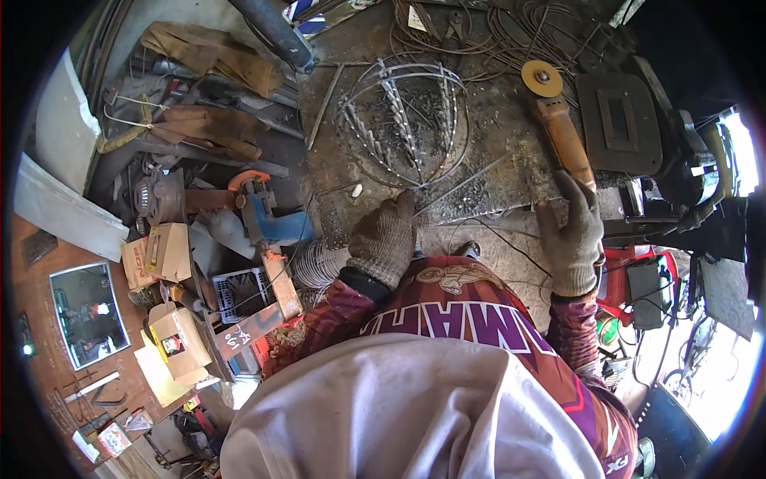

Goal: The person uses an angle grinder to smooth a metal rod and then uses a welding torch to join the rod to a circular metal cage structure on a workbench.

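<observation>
A round frame of thin metal rod [343, 132], with several spiky, toothed strips rising inside it, sits on the dark metal worktop [331, 172]. My gloved left hand [383, 238] is curled at the frame's near rim, its fingertips closed where the rods meet. To the right lies an orange angle grinder [563, 132] with a yellowish disc [542, 78] at its far end. My gloved right hand [573, 231] is by the grinder's near end, thumb and fingers spread apart, fingertips overlapping the tool's tail. Whether they press on it is unclear.
A welding mask [618, 124] lies right of the grinder. Coiled rods or cables [511, 36] cover the worktop's far side. A blue vise [279, 223] stands at left, near cardboard boxes [179, 351]. A loose cable [511, 246] hangs between my hands. A thin rod [463, 185] lies near the front edge.
</observation>
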The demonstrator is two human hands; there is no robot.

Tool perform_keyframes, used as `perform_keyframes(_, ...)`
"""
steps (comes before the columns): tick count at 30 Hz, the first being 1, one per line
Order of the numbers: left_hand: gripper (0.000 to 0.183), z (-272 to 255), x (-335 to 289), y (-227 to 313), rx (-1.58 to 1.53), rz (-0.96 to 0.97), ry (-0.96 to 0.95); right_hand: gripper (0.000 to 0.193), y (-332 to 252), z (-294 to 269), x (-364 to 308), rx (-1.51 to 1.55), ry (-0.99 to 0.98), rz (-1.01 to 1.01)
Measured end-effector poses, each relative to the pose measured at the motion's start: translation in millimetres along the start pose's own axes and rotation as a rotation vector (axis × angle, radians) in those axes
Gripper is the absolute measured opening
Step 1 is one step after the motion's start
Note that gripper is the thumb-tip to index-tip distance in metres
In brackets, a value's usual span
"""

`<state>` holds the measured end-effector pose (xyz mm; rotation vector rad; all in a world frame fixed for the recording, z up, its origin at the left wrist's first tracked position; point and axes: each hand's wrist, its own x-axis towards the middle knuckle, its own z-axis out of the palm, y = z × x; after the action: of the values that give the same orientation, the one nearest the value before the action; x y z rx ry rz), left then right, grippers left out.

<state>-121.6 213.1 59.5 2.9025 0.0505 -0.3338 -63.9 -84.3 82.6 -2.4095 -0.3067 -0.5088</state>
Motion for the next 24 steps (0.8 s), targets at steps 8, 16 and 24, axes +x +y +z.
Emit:
perform_keyframes(8, 0.039, 21, -5, -22, -0.051, 0.181, 0.049, 0.047, -29, 48, -9, -0.010, -0.250, 0.019)
perform_keyframes(16, 0.024, 8, -1, -21, -0.043, 0.162, -0.053, 0.046, -8, 91, 5, 0.090, -0.139, -0.045)
perform_keyframes(24, 0.024, -77, -34, -64, -0.465, 0.320, -0.375, 0.046, 17, 116, -7, 0.070, 0.056, -0.034)
